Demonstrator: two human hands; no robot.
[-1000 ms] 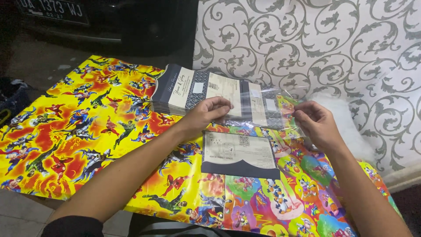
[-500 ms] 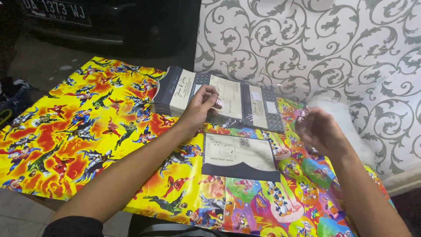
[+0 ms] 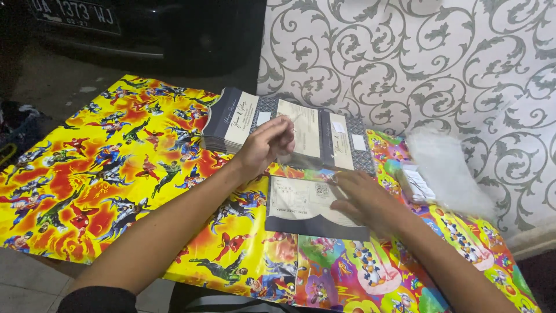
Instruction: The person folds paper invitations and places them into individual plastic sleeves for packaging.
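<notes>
Left hand (image 3: 263,148) lifts clear sleeve (image 3: 301,152); right hand (image 3: 362,200) presses card (image 3: 304,206).

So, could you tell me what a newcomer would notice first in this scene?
The loud yellow cartoon-print cloth covering the table. At its middle the left hand lifts a clear plastic sleeve while the right hand rests on a dark-edged card. Behind stands a stack of similar cards.

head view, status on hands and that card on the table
Left hand raised over card stack, pinching clear plastic sleeve. Right hand flat on dark-bordered card. Pile of clear sleeves at right, apart.
</notes>
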